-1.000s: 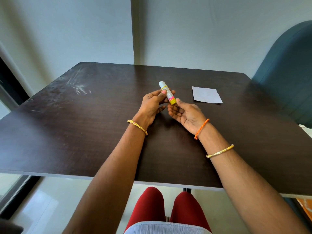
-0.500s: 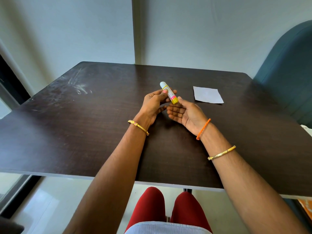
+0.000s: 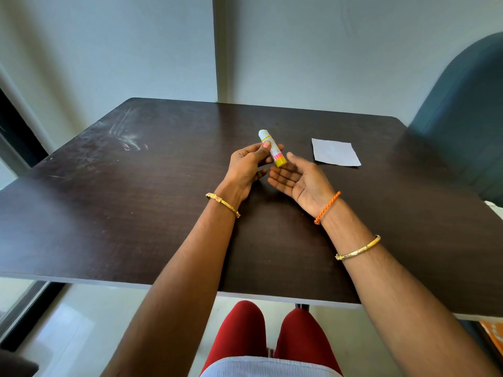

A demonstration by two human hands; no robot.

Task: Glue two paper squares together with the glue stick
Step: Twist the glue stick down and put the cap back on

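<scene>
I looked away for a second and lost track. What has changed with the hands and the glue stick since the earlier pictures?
The right hand has let go of the glue stick's yellow end and opened, palm up, just beside it. The left hand still grips the stick, cap on, tilted the same way. The paper lies unmoved on the table.

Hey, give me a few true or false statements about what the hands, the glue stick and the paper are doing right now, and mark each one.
1. The left hand holds the glue stick. True.
2. The right hand is pressing down on the paper. False: it is open, palm up, beside the glue stick, apart from the paper.
3. The glue stick's white cap is on. True.
4. The paper lies left of both hands. False: it lies on the table to their right.
</scene>
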